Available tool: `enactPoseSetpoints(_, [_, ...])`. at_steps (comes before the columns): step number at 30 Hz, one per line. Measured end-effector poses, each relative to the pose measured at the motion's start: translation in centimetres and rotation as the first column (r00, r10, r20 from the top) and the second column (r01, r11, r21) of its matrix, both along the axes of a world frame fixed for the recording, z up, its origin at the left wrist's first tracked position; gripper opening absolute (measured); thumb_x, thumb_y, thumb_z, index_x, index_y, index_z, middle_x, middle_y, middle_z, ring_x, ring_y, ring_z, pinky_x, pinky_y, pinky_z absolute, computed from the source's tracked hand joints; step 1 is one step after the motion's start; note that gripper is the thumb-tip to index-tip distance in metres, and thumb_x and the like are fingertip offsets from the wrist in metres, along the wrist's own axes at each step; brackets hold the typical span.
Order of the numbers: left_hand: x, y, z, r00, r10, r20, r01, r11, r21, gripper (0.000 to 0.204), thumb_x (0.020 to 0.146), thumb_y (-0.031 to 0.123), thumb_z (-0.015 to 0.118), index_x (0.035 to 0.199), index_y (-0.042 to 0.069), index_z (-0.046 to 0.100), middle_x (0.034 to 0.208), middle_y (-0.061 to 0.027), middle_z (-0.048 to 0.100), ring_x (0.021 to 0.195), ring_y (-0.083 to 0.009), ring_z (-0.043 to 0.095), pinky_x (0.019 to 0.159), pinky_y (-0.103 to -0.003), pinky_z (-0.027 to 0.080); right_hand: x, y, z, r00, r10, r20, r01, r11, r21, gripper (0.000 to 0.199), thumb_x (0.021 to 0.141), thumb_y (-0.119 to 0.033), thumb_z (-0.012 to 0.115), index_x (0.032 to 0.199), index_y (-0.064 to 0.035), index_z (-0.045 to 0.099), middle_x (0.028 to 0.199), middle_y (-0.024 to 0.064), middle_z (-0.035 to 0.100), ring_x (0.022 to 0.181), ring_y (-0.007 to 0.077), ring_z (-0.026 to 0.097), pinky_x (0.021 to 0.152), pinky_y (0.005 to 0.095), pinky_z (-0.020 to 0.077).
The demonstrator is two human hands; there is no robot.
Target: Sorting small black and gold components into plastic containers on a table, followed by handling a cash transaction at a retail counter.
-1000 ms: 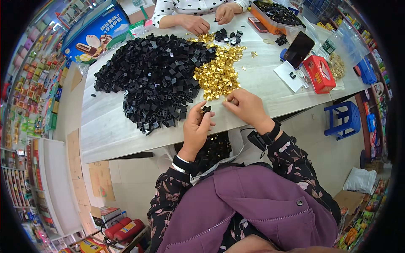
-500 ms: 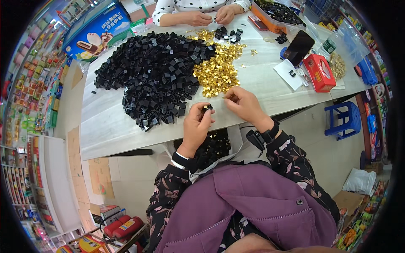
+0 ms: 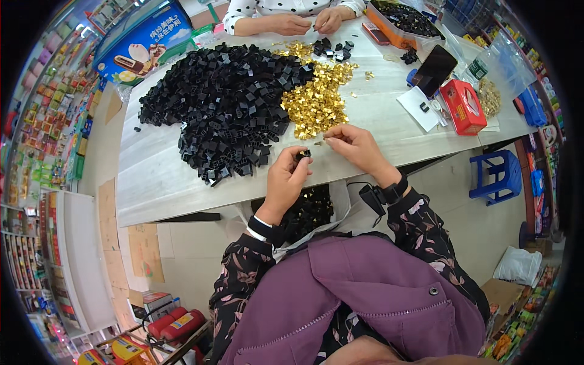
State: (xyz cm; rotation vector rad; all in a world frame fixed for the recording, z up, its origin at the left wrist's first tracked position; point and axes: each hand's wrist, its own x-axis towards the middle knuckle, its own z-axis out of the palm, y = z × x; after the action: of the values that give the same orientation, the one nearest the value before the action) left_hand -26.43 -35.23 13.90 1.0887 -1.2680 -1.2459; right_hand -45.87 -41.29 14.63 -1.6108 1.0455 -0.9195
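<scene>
My left hand, closed at the table's front edge, pinches a small black plastic piece with a bit of gold showing on it. Just to its right my right hand has thumb and forefinger together, low over the table; what lies between the tips is too small to make out. A tiny gold-brown piece shows beside those fingertips. Beyond my hands lies a pile of small shiny gold pieces. A large heap of square black plastic pieces spreads to its left.
Below the table edge, a white-lined bag holds black-and-gold pieces. Across the table another person's hands work beside a few black pieces. At right are a phone, a red box, an orange tub and a blue stool.
My right hand has shifted slightly right, and a tiny piece now shows by its fingertips. My left hand still holds the black piece, turned a little. The view has shifted slightly.
</scene>
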Motion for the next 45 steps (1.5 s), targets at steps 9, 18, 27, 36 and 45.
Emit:
enactPoseSetpoints(9, [0.2,0.0,-0.1,0.997,-0.065,0.043,0.066,0.998,-0.019,0.023,0.09,0.007,0.052,0.113,0.003,0.052,0.091,-0.0034,0.062,0.073,-0.0068,0.059,0.062,-0.018,0.045,1.9,2.0,0.8,0.947,0.141,0.289,-0.204,0.958,0.203,0.02,0.085,-0.011,0.061,0.102,-0.0017,0.058,0.083,-0.0001,0.06,0.072,0.0054,0.055,0.064,0.0202,0.0454])
enactPoseSetpoints(18, [0.1,0.3,0.4,0.996,-0.078,0.038,0.08,0.995,-0.052,0.023,0.088,0.002,0.052,0.111,0.0,0.054,0.086,-0.0042,0.062,0.073,-0.009,0.061,0.064,-0.022,0.049,1.7,2.4,1.6,0.934,0.11,0.339,-0.216,0.932,0.292,0.017,0.086,-0.012,0.061,0.1,-0.0031,0.056,0.082,-0.0009,0.059,0.071,0.0046,0.053,0.065,0.0192,0.0446])
enactPoseSetpoints(27, [0.1,0.4,-0.2,0.977,-0.083,0.196,0.114,0.982,-0.153,0.022,0.088,0.001,0.052,0.11,0.001,0.054,0.088,-0.0073,0.063,0.073,-0.011,0.064,0.064,-0.023,0.05,1.2,2.2,1.2,0.983,0.12,0.142,-0.155,0.948,0.278,0.014,0.083,-0.015,0.066,0.085,-0.0057,0.056,0.072,-0.0044,0.054,0.063,0.0023,0.049,0.055,0.0173,0.0392])
enactPoseSetpoints(36, [0.6,0.3,0.2,0.983,-0.173,0.06,0.178,0.98,-0.091,0.023,0.091,0.004,0.047,0.113,0.0,0.053,0.094,-0.0094,0.064,0.084,-0.0149,0.064,0.07,-0.025,0.05,1.4,1.3,2.0,0.957,0.216,0.194,-0.275,0.887,0.371,0.02,0.084,-0.024,0.066,0.082,-0.0054,0.06,0.07,-0.0039,0.056,0.061,0.0031,0.049,0.053,0.0179,0.0386])
enactPoseSetpoints(45, [1.5,0.0,1.2,0.954,-0.244,-0.172,0.256,0.965,0.053,0.026,0.095,0.009,0.042,0.118,0.001,0.048,0.104,-0.0133,0.062,0.09,-0.0181,0.063,0.073,-0.027,0.051,0.8,1.9,1.3,0.964,0.102,0.246,-0.189,0.913,0.361,0.023,0.089,-0.027,0.058,0.092,-0.0047,0.062,0.074,-0.0016,0.059,0.065,0.0053,0.055,0.057,0.0179,0.0443])
